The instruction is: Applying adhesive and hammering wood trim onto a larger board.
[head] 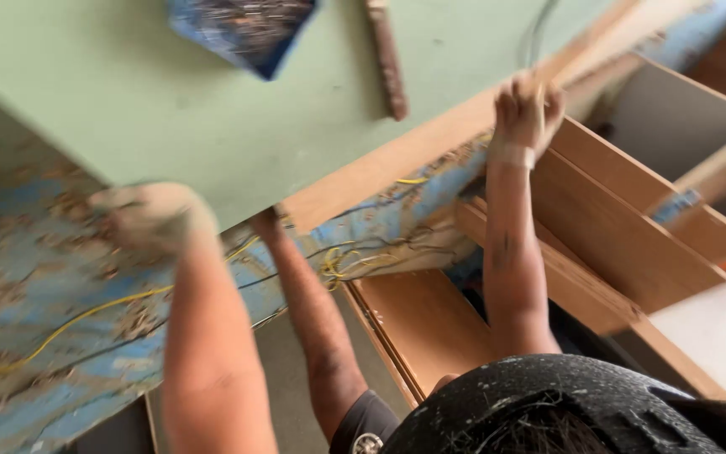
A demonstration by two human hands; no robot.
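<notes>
Your left hand [155, 215] is at the lower edge of the big green panel [170, 92], which is lifted and tilted across the upper part of the view. The hand is blurred, so I cannot tell if it grips the edge or only presses on it. Your right hand is not visible. A co-worker in a black helmet [548, 408] stands below you; one co-worker's hand [527, 109] is closed on the wooden edge strip [397, 160] of the panel, the other hand [266, 223] touches the edge near yours. Behind the panel there is a blue dusty surface [52, 336] with yellow wires [86, 315].
</notes>
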